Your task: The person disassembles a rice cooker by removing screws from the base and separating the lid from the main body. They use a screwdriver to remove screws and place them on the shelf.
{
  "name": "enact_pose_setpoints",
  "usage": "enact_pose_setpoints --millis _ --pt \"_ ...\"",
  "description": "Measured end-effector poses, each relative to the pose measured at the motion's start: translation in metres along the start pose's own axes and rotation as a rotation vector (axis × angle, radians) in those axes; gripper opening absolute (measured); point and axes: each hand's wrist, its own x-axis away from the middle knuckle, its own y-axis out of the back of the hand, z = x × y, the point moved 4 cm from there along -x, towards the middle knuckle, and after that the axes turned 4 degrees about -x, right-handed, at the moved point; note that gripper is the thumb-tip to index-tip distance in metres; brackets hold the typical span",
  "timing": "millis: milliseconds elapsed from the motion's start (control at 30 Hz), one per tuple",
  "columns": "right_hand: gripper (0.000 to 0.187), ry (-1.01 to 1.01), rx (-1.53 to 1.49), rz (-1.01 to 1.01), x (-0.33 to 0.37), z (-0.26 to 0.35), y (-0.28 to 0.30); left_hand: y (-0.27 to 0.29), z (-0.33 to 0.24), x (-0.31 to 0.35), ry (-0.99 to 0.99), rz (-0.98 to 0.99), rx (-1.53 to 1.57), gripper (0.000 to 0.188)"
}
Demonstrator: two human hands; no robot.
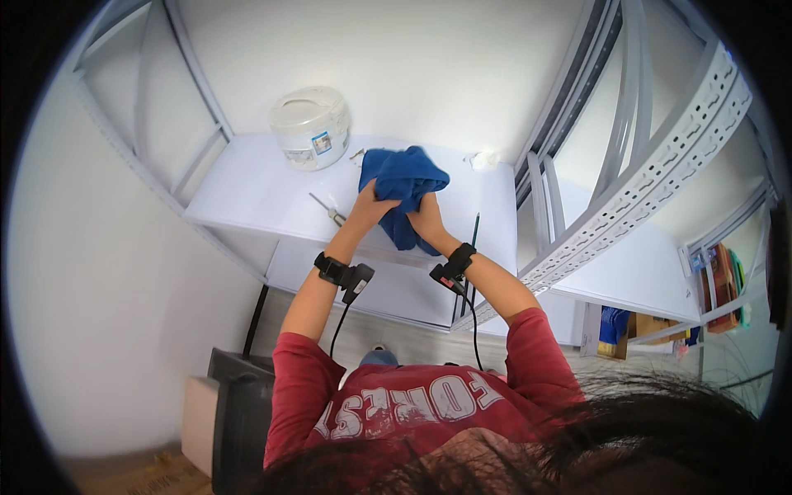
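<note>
A bunched blue cloth (404, 173) is held up over the white shelf board (247, 186), part of it hanging down past the front edge. My left hand (371, 206) grips its left side, thumb lying across the folds. On the right side, my right hand (426, 219) has its fingers closed on the fabric, some of them hidden by it. Left of my left wrist lies a screwdriver (330, 211) with a pale handle. A thin dark green pencil-like stick (476, 227) lies right of my right hand.
At the shelf's back left stands a round white plastic tub (310, 128). A crumpled white tissue (484, 160) lies at back right. Perforated metal uprights (635, 177) frame the right side. Below left are a dark bin (243, 412) and a cardboard box (200, 422). Black cables hang from both wrist devices.
</note>
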Motion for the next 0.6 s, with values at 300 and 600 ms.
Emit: enact_pose_setpoints --millis 300,600 --pt "0.041 0.076 0.941 0.233 0.021 -0.015 -0.009 0.031 0.065 -0.029 -0.314 -0.358 -0.481 0.089" --pt "0.041 0.053 0.628 0.512 0.012 -0.034 -0.01 -0.01 0.084 -0.025 -0.338 0.248 -1.0 0.087"
